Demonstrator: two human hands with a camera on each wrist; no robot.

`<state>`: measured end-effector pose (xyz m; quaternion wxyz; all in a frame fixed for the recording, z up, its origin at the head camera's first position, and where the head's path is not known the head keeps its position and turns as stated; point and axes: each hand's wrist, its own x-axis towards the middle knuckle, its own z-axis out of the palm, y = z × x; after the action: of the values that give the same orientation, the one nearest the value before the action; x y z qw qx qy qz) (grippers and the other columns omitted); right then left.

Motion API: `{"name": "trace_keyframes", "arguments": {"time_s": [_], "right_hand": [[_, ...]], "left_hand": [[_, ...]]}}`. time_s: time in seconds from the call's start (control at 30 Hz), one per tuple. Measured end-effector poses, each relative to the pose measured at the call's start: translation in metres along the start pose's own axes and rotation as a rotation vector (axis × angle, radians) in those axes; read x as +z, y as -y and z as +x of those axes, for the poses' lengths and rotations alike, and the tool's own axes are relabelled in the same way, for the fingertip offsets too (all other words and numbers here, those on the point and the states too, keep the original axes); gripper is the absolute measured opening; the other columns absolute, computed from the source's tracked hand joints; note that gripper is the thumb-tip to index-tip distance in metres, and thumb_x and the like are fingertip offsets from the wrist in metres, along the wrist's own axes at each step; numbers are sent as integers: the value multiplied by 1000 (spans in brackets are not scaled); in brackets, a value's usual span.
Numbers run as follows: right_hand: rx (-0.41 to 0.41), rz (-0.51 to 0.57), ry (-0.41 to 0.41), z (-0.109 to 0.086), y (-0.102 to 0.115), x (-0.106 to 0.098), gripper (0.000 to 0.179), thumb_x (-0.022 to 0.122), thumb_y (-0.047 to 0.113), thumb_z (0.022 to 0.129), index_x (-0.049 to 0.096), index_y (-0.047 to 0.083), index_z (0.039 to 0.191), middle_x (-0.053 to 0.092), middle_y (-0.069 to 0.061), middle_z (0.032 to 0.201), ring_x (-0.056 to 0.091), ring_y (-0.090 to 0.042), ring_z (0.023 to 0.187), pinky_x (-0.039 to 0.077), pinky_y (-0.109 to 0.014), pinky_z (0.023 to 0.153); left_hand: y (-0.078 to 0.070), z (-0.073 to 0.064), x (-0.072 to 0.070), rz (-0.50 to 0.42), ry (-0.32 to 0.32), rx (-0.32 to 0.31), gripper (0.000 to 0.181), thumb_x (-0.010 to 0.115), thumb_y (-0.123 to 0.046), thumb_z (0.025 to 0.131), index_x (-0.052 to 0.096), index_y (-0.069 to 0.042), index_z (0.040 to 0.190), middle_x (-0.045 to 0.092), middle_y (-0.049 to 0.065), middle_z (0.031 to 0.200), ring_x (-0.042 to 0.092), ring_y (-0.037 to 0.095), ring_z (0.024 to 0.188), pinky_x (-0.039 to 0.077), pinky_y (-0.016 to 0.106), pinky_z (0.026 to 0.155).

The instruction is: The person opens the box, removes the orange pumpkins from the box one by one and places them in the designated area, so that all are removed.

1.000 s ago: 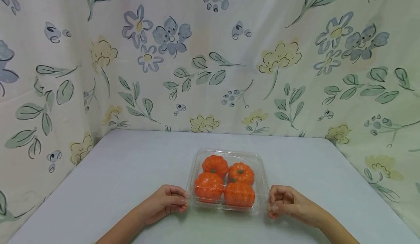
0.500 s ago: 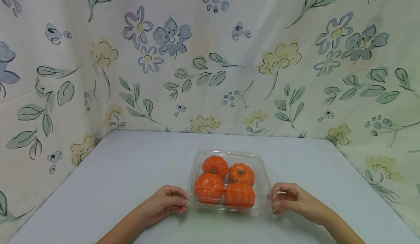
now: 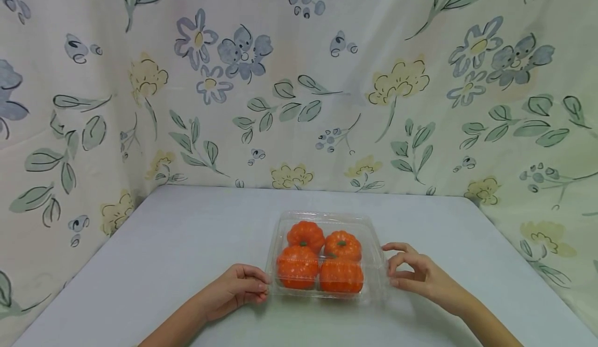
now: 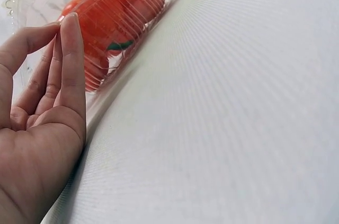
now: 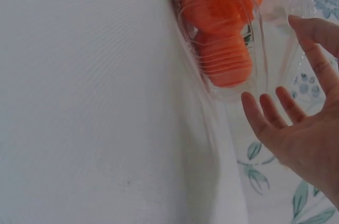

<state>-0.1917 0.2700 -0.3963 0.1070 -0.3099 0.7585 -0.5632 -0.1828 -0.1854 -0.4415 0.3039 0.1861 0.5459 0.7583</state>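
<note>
A clear plastic clamshell container (image 3: 374, 269) sits on the white table, holding several orange toy pumpkins (image 3: 297, 267) with green stems. At its front left corner, my left hand (image 3: 239, 289) pinches the plastic edge between thumb and index finger. The left wrist view shows those fingertips meeting in front of the ribbed side. On the opposite side, my right hand (image 3: 422, 279) has its fingers spread and lightly bent, with the fingertips right at the container's right edge. In the right wrist view, thumb and fingers stand apart beside the clear wall.
The white table (image 3: 196, 233) extends around the container on all sides. Behind it and along both sides hangs a cream cloth (image 3: 299, 124) printed with flowers and leaves.
My right hand has loosened from the right front corner, spreading its fingers and shifting slightly farther back along the edge. The lid's front line sits a little higher. My left hand has stayed put.
</note>
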Motion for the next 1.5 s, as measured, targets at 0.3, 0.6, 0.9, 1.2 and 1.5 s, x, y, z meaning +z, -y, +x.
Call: {"name": "trace_keyframes", "arguments": {"time_s": [0.3, 0.6, 0.9, 1.2, 1.5], "right_hand": [[-136, -152, -120, 3, 3, 2, 19, 68, -7, 96, 67, 11, 101, 53, 2, 139, 47, 0, 130, 53, -22, 97], [-226, -154, -164, 12, 9, 2, 23, 65, -14, 94, 66, 8, 102, 64, 3, 122, 58, -6, 116, 51, -18, 98], [-239, -102, -213, 24, 16, -1, 24, 61, -14, 96, 64, 7, 109, 67, -3, 115, 60, -8, 113, 50, -16, 101], [-221, -73, -303, 39, 17, -3, 22, 60, -11, 99, 64, 7, 111, 65, -2, 113, 62, -6, 109, 55, -17, 95], [-209, -62, -388, 54, 17, -6, 17, 59, -10, 100, 58, -4, 116, 66, 8, 111, 64, -6, 109, 54, -14, 93]], "left_hand": [[0, 2, -1, -5, 6, -13, 24, 56, 0, 103, 76, -14, 104, 78, -4, 95, 74, 4, 88, 60, 20, 81], [-2, 4, -1, 5, -16, -24, 13, 54, -4, 104, 63, -13, 107, 73, -3, 94, 72, 7, 87, 60, 21, 83], [-7, 12, -1, 11, -112, -31, 7, 53, -9, 107, 59, -11, 110, 71, -2, 92, 69, 9, 83, 60, 23, 83], [-10, 26, 1, -13, -207, -7, 11, 54, -8, 106, 57, -7, 117, 69, -2, 97, 66, 7, 81, 59, 22, 79], [-13, 34, -3, -10, -253, 13, 21, 54, -10, 107, 55, -2, 127, 68, -3, 94, 65, 8, 79, 59, 21, 77]]}}
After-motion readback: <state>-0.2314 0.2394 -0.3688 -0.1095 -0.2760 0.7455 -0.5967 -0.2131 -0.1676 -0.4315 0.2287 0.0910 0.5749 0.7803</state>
